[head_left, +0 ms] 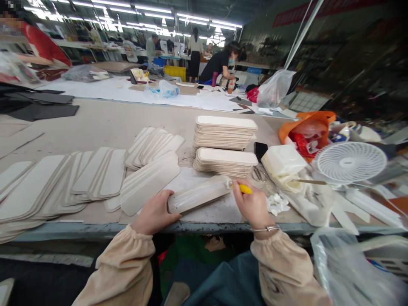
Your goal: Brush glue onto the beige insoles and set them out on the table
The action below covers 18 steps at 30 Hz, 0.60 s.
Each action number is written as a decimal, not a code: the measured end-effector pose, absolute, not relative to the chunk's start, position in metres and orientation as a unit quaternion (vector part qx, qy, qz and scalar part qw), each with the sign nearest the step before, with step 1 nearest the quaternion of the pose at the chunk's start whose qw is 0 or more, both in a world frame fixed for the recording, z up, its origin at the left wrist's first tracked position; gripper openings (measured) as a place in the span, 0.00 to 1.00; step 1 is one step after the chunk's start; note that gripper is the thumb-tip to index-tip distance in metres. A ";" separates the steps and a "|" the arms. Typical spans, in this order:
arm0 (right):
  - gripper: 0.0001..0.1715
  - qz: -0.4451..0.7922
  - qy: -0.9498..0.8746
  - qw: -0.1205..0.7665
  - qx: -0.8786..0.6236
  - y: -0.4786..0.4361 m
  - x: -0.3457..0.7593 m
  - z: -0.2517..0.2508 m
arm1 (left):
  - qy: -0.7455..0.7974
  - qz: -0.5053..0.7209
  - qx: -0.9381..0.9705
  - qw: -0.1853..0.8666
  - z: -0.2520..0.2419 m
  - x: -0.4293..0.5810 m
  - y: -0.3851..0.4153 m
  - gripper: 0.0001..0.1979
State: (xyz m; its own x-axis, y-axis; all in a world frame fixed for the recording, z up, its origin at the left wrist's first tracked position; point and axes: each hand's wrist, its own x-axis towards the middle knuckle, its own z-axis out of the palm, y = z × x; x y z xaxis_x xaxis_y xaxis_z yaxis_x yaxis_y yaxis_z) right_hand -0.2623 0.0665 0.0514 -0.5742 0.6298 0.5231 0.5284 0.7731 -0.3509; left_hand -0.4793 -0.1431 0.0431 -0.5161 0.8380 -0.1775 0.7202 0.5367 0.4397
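Note:
A long beige panel (200, 194) with rounded corners lies aslant near the table's front edge, a glossy wet-looking streak along its top. My left hand (156, 212) grips its left end between thumb and fingers. Closed round a yellow-handled brush (245, 188), my right hand (253, 206) is at the panel's right end, where the brush's whitish tip touches the surface. Behind the panel stand two neat stacks of similar pieces, a nearer stack (225, 161) and a taller stack (225, 131). Fanned panels (98, 172) spread out to the left of my left hand.
Scissors (259, 173) and a dark phone (260, 149) lie right of the stacks. Farther right are a white block (283, 159), a white fan (350, 162), an orange bag (287, 129) and crumpled white scraps (278, 205). Black sheets (41, 104) lie far left. Other people work behind.

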 end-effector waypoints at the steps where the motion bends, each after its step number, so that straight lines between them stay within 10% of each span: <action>1: 0.21 0.053 -0.903 0.298 -0.306 0.056 -0.266 0.051 | 0.856 0.156 0.456 0.186 0.043 -0.479 -0.143 0.33; 9: 0.15 0.237 -0.934 0.244 -0.112 -0.024 -0.303 0.054 | 0.855 0.159 0.459 0.182 0.042 -0.479 -0.142 0.32; 18: 0.22 0.336 -0.782 0.361 -0.380 0.078 -0.274 0.045 | 0.853 0.157 0.457 0.196 0.045 -0.481 -0.142 0.33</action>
State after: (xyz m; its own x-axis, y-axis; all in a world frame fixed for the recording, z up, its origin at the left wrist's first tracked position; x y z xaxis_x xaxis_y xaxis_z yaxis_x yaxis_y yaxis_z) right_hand -0.2738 0.0776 0.0452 -0.4503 0.8379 0.3085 0.3524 0.4842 -0.8009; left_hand -0.4806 -0.1416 0.0448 -0.5053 0.8415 -0.1913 0.7179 0.5329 0.4479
